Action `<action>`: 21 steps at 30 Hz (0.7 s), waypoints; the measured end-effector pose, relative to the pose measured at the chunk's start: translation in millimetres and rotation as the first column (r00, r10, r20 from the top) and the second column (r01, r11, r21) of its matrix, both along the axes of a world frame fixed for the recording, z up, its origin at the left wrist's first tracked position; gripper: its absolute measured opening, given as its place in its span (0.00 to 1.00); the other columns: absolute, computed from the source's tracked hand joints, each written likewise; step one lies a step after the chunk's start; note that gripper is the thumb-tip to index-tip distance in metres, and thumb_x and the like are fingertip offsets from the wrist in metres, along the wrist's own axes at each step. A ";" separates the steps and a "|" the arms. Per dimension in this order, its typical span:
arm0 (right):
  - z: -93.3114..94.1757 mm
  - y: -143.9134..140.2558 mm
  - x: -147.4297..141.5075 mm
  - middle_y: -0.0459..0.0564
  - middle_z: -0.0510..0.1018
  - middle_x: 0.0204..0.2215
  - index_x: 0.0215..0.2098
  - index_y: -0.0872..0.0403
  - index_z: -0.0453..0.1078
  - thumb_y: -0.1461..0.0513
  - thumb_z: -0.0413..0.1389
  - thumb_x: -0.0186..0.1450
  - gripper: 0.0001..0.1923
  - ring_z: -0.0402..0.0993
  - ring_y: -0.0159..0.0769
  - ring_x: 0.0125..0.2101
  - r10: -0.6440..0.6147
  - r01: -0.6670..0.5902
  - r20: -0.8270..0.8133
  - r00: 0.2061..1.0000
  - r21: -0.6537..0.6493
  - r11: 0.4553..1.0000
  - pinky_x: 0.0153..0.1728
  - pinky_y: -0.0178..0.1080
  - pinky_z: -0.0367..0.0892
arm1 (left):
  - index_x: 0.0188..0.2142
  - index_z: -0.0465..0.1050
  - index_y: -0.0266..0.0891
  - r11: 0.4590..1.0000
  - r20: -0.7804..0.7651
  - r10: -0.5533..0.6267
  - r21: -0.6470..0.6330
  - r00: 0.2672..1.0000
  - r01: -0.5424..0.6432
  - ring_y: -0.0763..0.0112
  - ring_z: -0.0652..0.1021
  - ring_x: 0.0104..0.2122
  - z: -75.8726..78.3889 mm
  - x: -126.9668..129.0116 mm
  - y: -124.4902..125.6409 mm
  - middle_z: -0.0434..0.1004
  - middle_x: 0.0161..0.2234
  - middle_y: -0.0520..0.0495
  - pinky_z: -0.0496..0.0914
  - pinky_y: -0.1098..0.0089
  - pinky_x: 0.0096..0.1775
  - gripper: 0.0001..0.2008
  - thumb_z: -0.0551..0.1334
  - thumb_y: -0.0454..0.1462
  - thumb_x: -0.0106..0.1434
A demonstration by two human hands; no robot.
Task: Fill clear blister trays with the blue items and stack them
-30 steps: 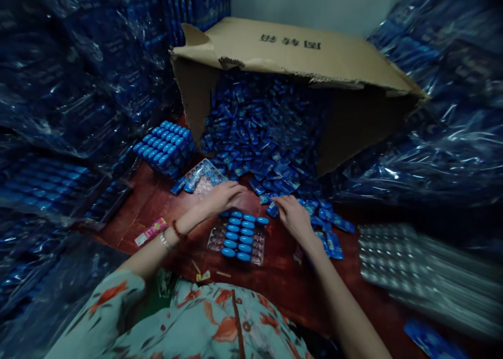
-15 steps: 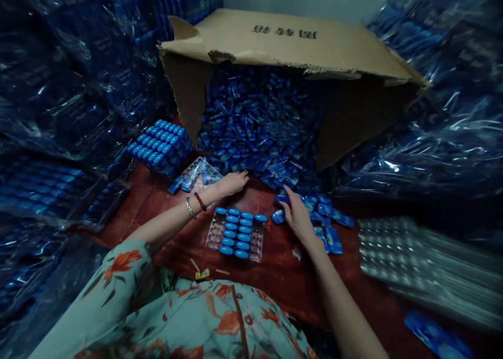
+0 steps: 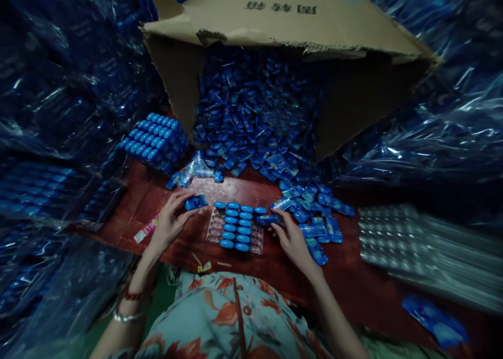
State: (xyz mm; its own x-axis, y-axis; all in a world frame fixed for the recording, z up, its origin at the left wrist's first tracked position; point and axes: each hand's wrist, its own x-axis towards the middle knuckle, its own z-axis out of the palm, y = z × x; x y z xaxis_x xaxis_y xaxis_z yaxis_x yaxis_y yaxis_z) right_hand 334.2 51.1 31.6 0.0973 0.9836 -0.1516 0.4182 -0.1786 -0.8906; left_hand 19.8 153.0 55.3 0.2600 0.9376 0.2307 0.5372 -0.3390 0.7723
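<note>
A clear plastic tray (image 3: 213,232) lies on the red-brown table (image 3: 275,275) in front of me, partly filled with rows of blue oval pieces (image 3: 236,228). My left hand (image 3: 168,224) holds one blue piece (image 3: 195,202) just left of the tray's far corner. My right hand (image 3: 293,238) grips another blue piece (image 3: 268,220) at the tray's right edge. A tipped cardboard box (image 3: 283,23) behind spills a heap of blue packets (image 3: 255,118) toward the tray.
A full block of blue pieces (image 3: 151,139) sits at the back left. Loose packets (image 3: 318,217) lie right of the tray. Stacked clear trays (image 3: 412,249) stand at the right. Plastic-wrapped blue bundles (image 3: 58,86) wall in both sides. A pink wrapper (image 3: 144,230) lies at left.
Both hands have drawn back from the heap toward the tray, each now with a blue piece. The view has tilted down a little.
</note>
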 end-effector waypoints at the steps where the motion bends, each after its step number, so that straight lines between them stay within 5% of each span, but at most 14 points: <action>1: -3.9 2.1 -2.2 0.49 0.74 0.34 0.53 0.49 0.59 0.56 0.48 0.65 0.18 0.74 0.37 0.32 -0.033 0.033 -0.039 0.999 -0.012 0.999 0.36 0.41 0.71 | 0.45 0.70 0.41 0.999 0.005 0.028 -0.028 1.000 -0.028 0.64 0.74 0.44 -2.4 -5.1 -11.7 0.71 0.43 0.46 0.70 0.64 0.44 0.16 0.62 0.44 0.58; 6: -23.2 3.1 -2.5 0.47 0.73 0.32 0.42 0.51 0.62 0.51 0.54 0.60 0.17 0.73 0.35 0.29 -0.153 0.150 -0.140 0.978 -0.030 0.988 0.31 0.38 0.71 | 0.38 0.71 0.39 0.987 -0.029 0.126 -0.099 0.992 -0.129 0.68 0.75 0.33 -17.6 -4.3 -43.6 0.73 0.32 0.49 0.71 0.68 0.36 0.11 0.61 0.43 0.60; 11: -27.7 -9.6 5.6 0.48 0.73 0.28 0.31 0.52 0.64 0.48 0.55 0.58 0.17 0.71 0.37 0.30 -0.068 0.066 0.200 0.977 0.018 0.998 0.32 0.40 0.68 | 0.41 0.69 0.38 0.996 -0.098 0.086 -0.021 0.991 -0.088 0.69 0.74 0.34 -26.5 13.8 -39.3 0.73 0.35 0.47 0.71 0.69 0.36 0.09 0.55 0.38 0.64; 15: -23.7 -12.3 3.6 0.55 0.74 0.40 0.45 0.54 0.65 0.50 0.54 0.60 0.20 0.70 0.44 0.41 0.025 -0.056 0.407 0.913 0.066 0.996 0.43 0.48 0.66 | 0.45 0.68 0.38 0.999 -0.176 -0.016 0.041 0.984 0.023 0.67 0.75 0.40 -30.5 20.3 -28.7 0.71 0.42 0.43 0.71 0.67 0.41 0.11 0.51 0.36 0.66; 18: -22.7 -4.8 1.2 0.58 0.72 0.47 0.58 0.54 0.56 0.53 0.52 0.63 0.28 0.70 0.45 0.45 0.068 -0.084 0.436 0.897 0.017 0.996 0.44 0.49 0.66 | 0.47 0.67 0.39 0.991 -0.251 -0.107 0.053 0.962 0.124 0.67 0.75 0.40 -30.5 22.0 -23.0 0.71 0.43 0.42 0.72 0.67 0.41 0.12 0.51 0.36 0.66; 21: -19.9 3.6 4.9 0.55 0.73 0.46 0.57 0.51 0.57 0.55 0.51 0.63 0.25 0.72 0.45 0.43 0.144 -0.142 0.425 0.894 -0.037 0.989 0.43 0.47 0.67 | 0.50 0.66 0.39 0.981 -0.308 -0.166 0.043 0.937 0.188 0.67 0.75 0.39 -27.5 23.3 -20.5 0.71 0.42 0.42 0.72 0.67 0.40 0.13 0.52 0.37 0.66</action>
State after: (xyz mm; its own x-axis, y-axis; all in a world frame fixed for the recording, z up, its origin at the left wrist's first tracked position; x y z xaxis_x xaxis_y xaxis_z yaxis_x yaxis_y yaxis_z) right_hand 339.2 54.7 11.6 0.0117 0.9911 -0.1325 0.7780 -0.0923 -0.6214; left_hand 43.1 132.5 27.9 0.4877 0.8544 0.1794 0.6676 -0.4974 0.5541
